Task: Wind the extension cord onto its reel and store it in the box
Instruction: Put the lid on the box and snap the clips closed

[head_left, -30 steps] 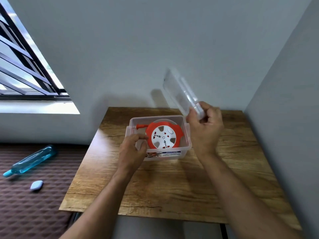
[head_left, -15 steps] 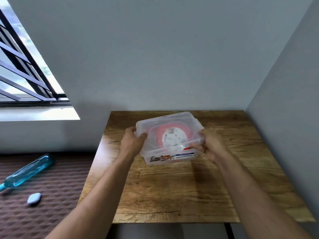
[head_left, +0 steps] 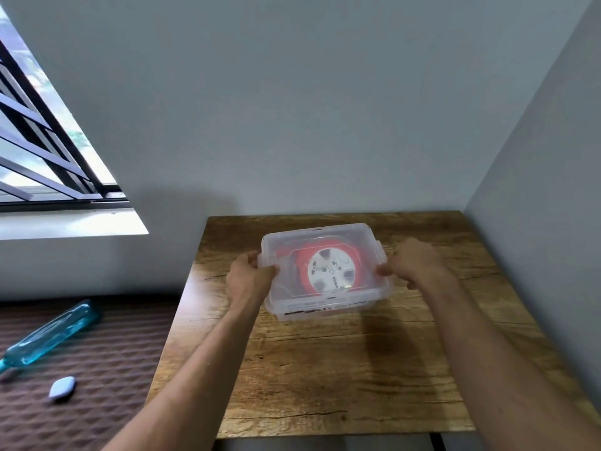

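A clear plastic box (head_left: 325,305) stands on the wooden table (head_left: 341,369), its clear lid (head_left: 312,239) lying on top. Through the lid I see the orange cord reel (head_left: 328,271) with its white socket face lying flat inside. My left hand (head_left: 248,278) grips the box's left side at the lid latch. My right hand (head_left: 413,262) holds the right side at the other latch, fingers curled on the edge.
The table sits in a corner, with a wall behind and another on the right. To the left, on a brown ribbed mat (head_left: 97,369), lie a blue glass bottle (head_left: 48,336) and a small pale blue object (head_left: 61,388). A barred window (head_left: 39,151) is upper left.
One second ago my right hand held the lid up over the uncovered box. The lid now lies on the box, and both hands have settled on its side latches.
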